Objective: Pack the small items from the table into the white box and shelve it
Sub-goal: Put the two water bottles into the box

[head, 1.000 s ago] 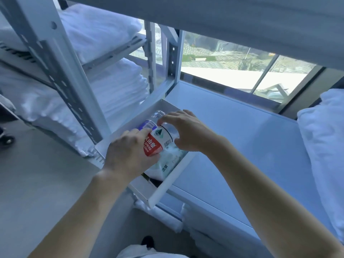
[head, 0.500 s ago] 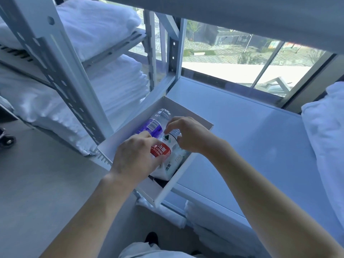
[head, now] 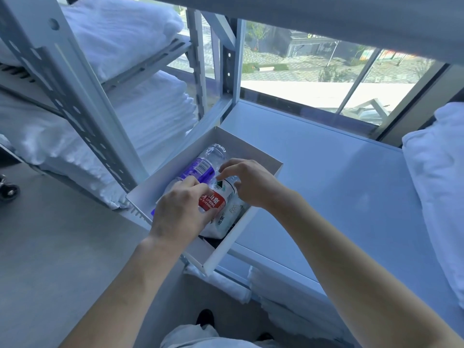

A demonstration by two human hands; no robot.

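So the biggest thing in view was the metal shelving rack, with one bare white shelf board running off to the right under a window. On the left I counted two stacks of folded white linens, one on the level above the other, plus one more white bundle at the far right edge of the board.

There was one white box, sitting on the near left corner of that board with its near end hanging out past the edge. Its long axis ran from near-left to far-right.

Inside it were two water bottles lying on their sides along the same line as the box. The purple-labelled bottle was on the far side, with a barcode showing; the rest of its print was too small to read. The red-labelled bottle read "SPRING" with some Chinese characters and a green mountain logo. Under it was one white packet with print I couldn't fully make out.

Two hands were in the box. The left hand had its fingers curled around the red-labelled bottle. The right hand had bent fingers resting on the far end of that same bottle, fingertips touching it.
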